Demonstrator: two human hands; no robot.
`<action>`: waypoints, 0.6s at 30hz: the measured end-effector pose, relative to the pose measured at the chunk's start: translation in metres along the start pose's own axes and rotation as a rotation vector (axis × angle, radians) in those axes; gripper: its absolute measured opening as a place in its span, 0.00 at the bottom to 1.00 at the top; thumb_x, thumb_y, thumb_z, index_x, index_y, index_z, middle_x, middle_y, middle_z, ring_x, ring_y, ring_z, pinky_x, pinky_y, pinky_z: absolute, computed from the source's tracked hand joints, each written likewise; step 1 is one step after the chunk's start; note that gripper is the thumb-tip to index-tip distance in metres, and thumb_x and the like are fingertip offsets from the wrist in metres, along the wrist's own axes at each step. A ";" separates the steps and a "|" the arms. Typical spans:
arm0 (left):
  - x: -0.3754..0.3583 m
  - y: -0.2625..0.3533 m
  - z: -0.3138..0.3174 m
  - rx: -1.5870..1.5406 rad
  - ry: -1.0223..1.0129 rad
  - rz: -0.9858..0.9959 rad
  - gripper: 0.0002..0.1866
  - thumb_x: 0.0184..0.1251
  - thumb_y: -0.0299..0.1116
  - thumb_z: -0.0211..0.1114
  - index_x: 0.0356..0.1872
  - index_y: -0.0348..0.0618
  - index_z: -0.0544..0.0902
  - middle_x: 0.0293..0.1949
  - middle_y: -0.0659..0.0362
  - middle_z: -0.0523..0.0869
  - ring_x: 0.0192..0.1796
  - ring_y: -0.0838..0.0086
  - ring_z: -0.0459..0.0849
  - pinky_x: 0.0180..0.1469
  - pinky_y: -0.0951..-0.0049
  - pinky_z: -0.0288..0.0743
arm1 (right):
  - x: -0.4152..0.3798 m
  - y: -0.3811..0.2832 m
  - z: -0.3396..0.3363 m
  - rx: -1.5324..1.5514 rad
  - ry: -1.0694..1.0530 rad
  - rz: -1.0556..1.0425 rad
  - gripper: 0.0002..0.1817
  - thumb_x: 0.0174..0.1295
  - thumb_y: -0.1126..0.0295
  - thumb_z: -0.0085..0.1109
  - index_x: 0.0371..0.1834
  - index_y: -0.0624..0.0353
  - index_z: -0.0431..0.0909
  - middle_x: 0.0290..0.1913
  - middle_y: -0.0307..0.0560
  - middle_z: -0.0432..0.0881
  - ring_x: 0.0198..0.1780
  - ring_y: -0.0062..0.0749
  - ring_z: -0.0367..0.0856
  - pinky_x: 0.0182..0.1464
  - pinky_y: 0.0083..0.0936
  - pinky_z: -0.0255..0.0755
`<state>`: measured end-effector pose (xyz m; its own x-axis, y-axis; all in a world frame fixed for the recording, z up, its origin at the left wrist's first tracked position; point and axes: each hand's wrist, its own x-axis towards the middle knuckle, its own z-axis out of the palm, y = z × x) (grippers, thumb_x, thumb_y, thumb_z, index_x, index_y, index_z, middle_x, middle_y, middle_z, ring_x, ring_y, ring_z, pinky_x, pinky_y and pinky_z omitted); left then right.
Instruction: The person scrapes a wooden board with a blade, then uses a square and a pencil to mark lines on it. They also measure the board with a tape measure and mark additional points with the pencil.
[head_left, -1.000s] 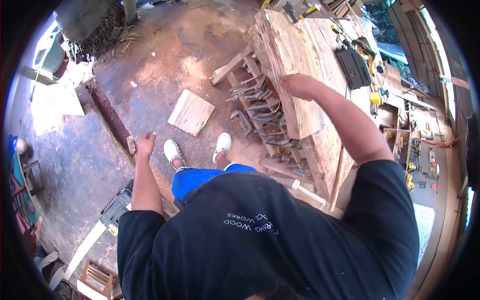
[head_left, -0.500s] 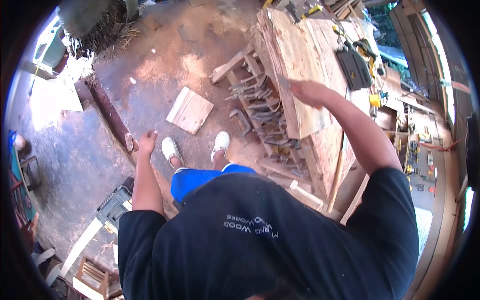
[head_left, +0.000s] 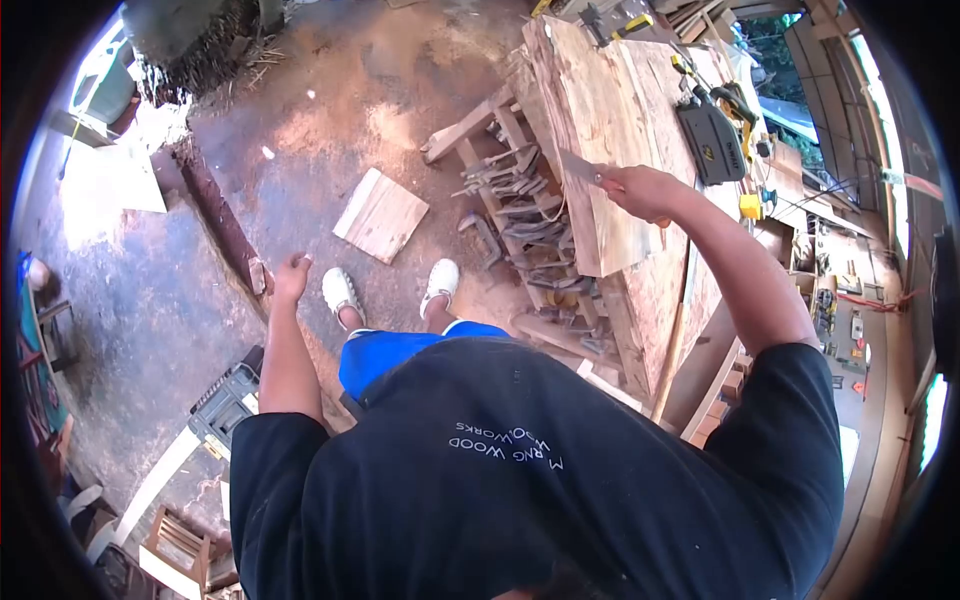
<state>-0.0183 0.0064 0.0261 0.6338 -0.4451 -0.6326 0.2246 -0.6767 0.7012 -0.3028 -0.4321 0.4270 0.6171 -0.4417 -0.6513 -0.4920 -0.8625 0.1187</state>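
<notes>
My right hand [head_left: 640,192] is closed around a flat metal-bladed tool [head_left: 580,168]. Its grey blade points away to the left over the edge of a thick wooden slab [head_left: 625,130], and an orange bit of it shows below my fist. The slab lies on the workbench [head_left: 650,300]. Hanging low at my side, my left hand [head_left: 290,279] holds nothing, its thumb apart from loosely bent fingers. On the floor ahead of my feet lies a square wooden board [head_left: 381,216].
Several clamps [head_left: 530,220] hang on a rack along the bench's side. A black tool case [head_left: 712,140] sits on the bench's far side. To my left, a grey toolbox [head_left: 228,405] stands on the floor near a raised concrete edge [head_left: 215,230].
My right hand has shifted slightly right, and more of the blade shows. My left hand has moved a little left and its thumb now stands out. The view has shifted slightly.
</notes>
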 end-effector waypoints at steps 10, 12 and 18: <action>0.016 0.009 0.011 0.032 -0.008 0.057 0.25 0.62 0.41 0.63 0.56 0.36 0.79 0.50 0.44 0.84 0.54 0.60 0.82 0.58 0.66 0.72 | 0.005 -0.056 -0.033 0.146 -0.189 0.292 0.25 0.71 0.61 0.38 0.71 0.46 0.62 0.40 0.58 0.83 0.28 0.48 0.83 0.35 0.39 0.78; 0.012 0.016 0.010 0.019 0.002 0.071 0.24 0.62 0.41 0.63 0.55 0.36 0.79 0.50 0.44 0.84 0.54 0.60 0.82 0.58 0.66 0.72 | -0.009 -0.029 -0.017 0.055 -0.079 0.105 0.23 0.69 0.64 0.37 0.65 0.56 0.68 0.39 0.58 0.82 0.25 0.45 0.82 0.27 0.38 0.77; 0.000 0.005 0.000 0.059 0.003 0.067 0.24 0.63 0.41 0.63 0.55 0.35 0.79 0.51 0.45 0.84 0.55 0.59 0.82 0.58 0.66 0.72 | 0.013 -0.044 -0.024 0.111 -0.199 0.234 0.21 0.68 0.66 0.36 0.60 0.56 0.72 0.33 0.59 0.83 0.27 0.48 0.83 0.30 0.40 0.77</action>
<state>-0.0172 0.0032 0.0302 0.6478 -0.4888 -0.5843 0.1382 -0.6789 0.7211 -0.2580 -0.4060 0.4314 0.3528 -0.5582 -0.7509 -0.6771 -0.7062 0.2068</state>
